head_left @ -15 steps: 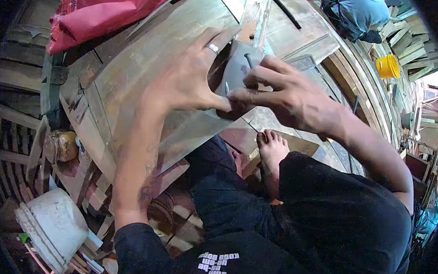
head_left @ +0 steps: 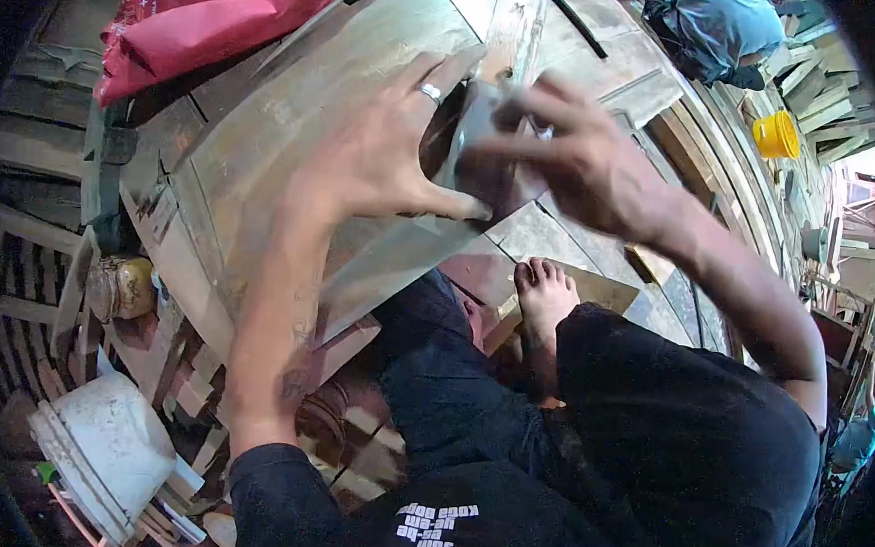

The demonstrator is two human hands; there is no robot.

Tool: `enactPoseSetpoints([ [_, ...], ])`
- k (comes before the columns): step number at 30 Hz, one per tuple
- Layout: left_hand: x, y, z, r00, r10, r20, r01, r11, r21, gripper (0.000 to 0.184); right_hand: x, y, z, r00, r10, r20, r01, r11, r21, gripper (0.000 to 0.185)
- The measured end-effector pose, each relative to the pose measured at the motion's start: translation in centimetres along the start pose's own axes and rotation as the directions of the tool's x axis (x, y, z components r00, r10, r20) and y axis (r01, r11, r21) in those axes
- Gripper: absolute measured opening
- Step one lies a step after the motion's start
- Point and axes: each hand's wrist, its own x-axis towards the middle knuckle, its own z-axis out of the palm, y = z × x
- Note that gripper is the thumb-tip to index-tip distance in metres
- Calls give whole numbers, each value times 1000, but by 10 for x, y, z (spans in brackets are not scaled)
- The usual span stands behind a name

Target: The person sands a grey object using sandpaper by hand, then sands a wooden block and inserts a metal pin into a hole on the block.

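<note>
A dark block with a flat grey face (head_left: 478, 113) lies tilted on the worn wooden board, near its right end. My left hand (head_left: 375, 149), with a ring on one finger, spans it: fingers at its far end, thumb at its near end. Over the grey face, my right hand (head_left: 575, 152) is smeared by motion, fingers bent. Whether those fingers hold anything cannot be made out, and they hide part of the block. A narrow wooden strip (head_left: 514, 27) runs away beyond the block.
The wooden board (head_left: 266, 133) spreads under my hands. A red plastic bag (head_left: 223, 20) lies at the far left. My bare foot (head_left: 547, 290) rests nearby. To the right are a yellow bucket (head_left: 776, 136) and piled wood offcuts. A whitish bucket (head_left: 111, 444) and jar (head_left: 121, 289) stand left.
My right hand has shifted up and across the grey face, and the nail-like pieces seen there earlier are now covered or blurred. My left thumb has slid slightly right.
</note>
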Motion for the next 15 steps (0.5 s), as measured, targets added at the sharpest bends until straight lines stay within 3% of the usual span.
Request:
enactPoseSetpoints([
  [1, 1, 1, -4, 998, -37, 45, 37, 999, 13, 129, 2, -17, -10, 990, -17, 143, 12, 999, 33, 52],
  [2, 0, 2, -6, 992, -77, 95, 75, 997, 23, 130, 0, -11, -9, 979, -57, 197, 67, 997, -48, 56],
  [4, 0, 2, -3, 997, -56, 59, 58, 998, -39, 129, -1, 14, -7, 999, 26, 25, -21, 983, -181, 57],
  [6, -1, -4, -1, 999, -38, 6, 37, 996, 83, 128, 4, 26, -2, 994, 73, -77, -84, 983, -162, 59],
  [8, 3, -2, -4, 998, 55, -18, -55, 998, 11, 127, -4, 11, 6, 999, 38, -17, -39, 997, -62, 57],
  [10, -1, 4, -7, 993, -92, 78, 97, 994, -55, 128, -5, -10, 1, 995, -64, 79, 66, 998, -18, 60],
  [12, -2, -6, 1, 999, 48, 14, -49, 996, 79, 130, -5, 11, 1, 1000, 20, 12, -17, 988, -154, 60],
  [13, -3, -6, 2, 1000, -3, 20, 1, 997, 83, 130, -2, 20, -3, 992, 117, -36, -121, 985, -120, 60],
  [14, -2, -6, 1, 998, -52, 26, 49, 995, 86, 130, -2, 25, -3, 988, 138, -71, -149, 971, -188, 60],
  [15, -2, -4, -2, 999, -49, 21, 47, 995, 89, 130, -1, 17, -3, 993, 108, -50, -114, 984, -134, 59],
])
